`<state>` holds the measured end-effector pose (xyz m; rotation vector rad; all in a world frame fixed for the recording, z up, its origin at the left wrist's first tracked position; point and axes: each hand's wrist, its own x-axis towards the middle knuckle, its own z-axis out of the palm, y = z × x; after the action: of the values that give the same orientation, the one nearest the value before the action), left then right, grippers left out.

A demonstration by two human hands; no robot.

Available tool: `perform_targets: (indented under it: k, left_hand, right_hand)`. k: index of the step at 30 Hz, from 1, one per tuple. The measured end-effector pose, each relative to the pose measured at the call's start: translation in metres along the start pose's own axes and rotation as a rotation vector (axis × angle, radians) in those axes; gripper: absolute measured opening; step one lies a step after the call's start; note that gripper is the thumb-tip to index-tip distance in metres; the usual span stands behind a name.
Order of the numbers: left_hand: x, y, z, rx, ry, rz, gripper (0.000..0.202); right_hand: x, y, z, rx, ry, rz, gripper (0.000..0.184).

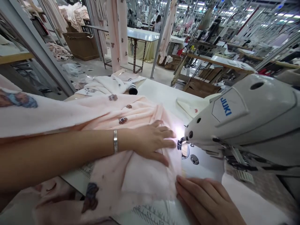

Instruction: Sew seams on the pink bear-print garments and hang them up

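Note:
Pale pink fabric [145,184] printed with small bears spreads over the sewing machine's bed, its right edge beside the lit presser foot [180,143]. My left hand [150,140] lies flat on this fabric, fingers spread and pointing at the foot. A silver bracelet [115,141] circles that wrist. Lower right, my right hand [206,198] has its fingers together at the fabric's near edge and grips it there; the thumb is mostly hidden. The white JUKI sewing machine [253,112] reaches in from the right, its head just beyond my fingertips.
A white cloth [107,86] and a dark cylindrical object [132,89] lie on the table behind the fabric. A ruler scale [150,215] shows along the front. Metal poles [160,40] with hanging fabric, a cardboard box [81,45] and other worktables stand beyond.

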<state>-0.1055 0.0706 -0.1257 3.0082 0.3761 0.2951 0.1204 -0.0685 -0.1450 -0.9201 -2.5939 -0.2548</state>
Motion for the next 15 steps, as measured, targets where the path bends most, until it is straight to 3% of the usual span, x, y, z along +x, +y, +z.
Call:
perform_targets:
  k: [3, 7, 11, 13, 15]
  left_hand:
    - [0.013, -0.024, 0.002, 0.009, -0.026, 0.033, 0.049]
    - [0.029, -0.053, 0.004, 0.012, -0.032, 0.052, 0.055]
    - [0.043, -0.081, 0.006, 0.043, -0.043, 0.046, 0.058]
    - [0.046, -0.085, 0.006, 0.052, -0.056, 0.024, 0.056]
    - [0.041, -0.07, 0.006, 0.031, -0.059, -0.075, 0.057]
  right_hand:
    - [0.011, 0.014, 0.005, 0.063, 0.038, 0.113, 0.028]
    - [0.02, 0.033, 0.014, -0.023, 0.051, 0.127, 0.018]
    - [0.025, 0.044, 0.025, -0.075, 0.072, 0.136, 0.019]
    - [0.026, 0.044, 0.026, -0.079, 0.1, 0.148, 0.022]
    - [0.025, 0.039, 0.021, -0.044, 0.105, 0.169, 0.02]
